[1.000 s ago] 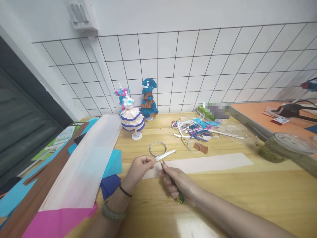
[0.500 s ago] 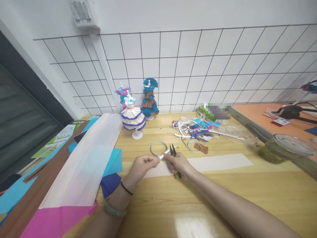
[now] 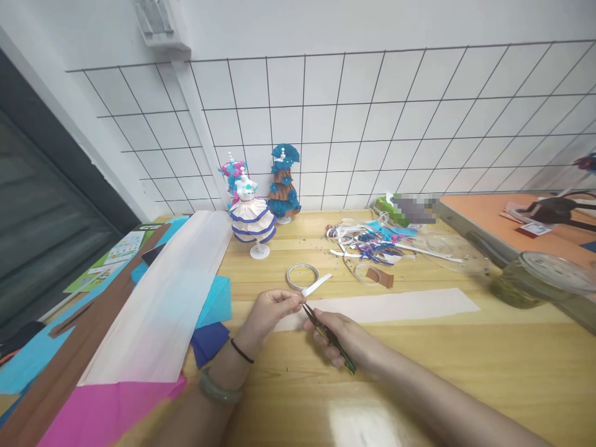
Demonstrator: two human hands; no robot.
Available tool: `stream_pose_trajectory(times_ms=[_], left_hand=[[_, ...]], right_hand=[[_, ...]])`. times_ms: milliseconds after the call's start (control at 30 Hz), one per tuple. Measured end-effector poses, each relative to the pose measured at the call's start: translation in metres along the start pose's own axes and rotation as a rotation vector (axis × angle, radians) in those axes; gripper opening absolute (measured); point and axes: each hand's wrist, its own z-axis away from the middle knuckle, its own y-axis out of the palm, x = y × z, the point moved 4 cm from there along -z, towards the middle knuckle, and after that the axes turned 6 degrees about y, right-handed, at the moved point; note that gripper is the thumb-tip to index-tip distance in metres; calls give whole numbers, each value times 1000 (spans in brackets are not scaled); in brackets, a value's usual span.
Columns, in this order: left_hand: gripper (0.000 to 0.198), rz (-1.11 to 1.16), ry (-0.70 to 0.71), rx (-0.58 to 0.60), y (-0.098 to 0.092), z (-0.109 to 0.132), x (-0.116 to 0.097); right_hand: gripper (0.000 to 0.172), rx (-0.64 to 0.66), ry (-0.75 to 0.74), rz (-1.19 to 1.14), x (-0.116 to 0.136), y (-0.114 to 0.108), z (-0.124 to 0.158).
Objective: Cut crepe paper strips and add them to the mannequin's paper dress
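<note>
My left hand pinches one end of a narrow white strip, whose free end points up and to the right. In my right hand are thread snips with dark blades and a green handle. The blade tips reach the left fingertips, right below the strip; whether they touch it, I cannot tell. Just beyond the hands a nearly used-up tape roll lies flat. Under and to the right of the hands, a long pale paper strip stretches across the wooden table.
Folded crepe paper in several colours covers the left side. Three small dress forms, one in a white-and-purple dress, stand at the back. Paper scraps are heaped right of centre. A lidded jar stands far right.
My right hand has turned the snips from pointing up to pointing at the left fingertips. More of the white strip now shows past the left fingers, and the right fingers are off it.
</note>
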Motion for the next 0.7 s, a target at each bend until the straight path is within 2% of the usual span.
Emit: stream_pose_trajectory(times_ms=[167,367,700], left_hand=[[24,18,3,31,0,0,1],[23,41,1,100,6,1,-1],[17,19,23,139,6,3,-1]], right_hand=[[31,48,30,-125,5,0,-8],[31,60,-20,-117,7,2,-13],[33,60,-97,-135,10,3,-18]])
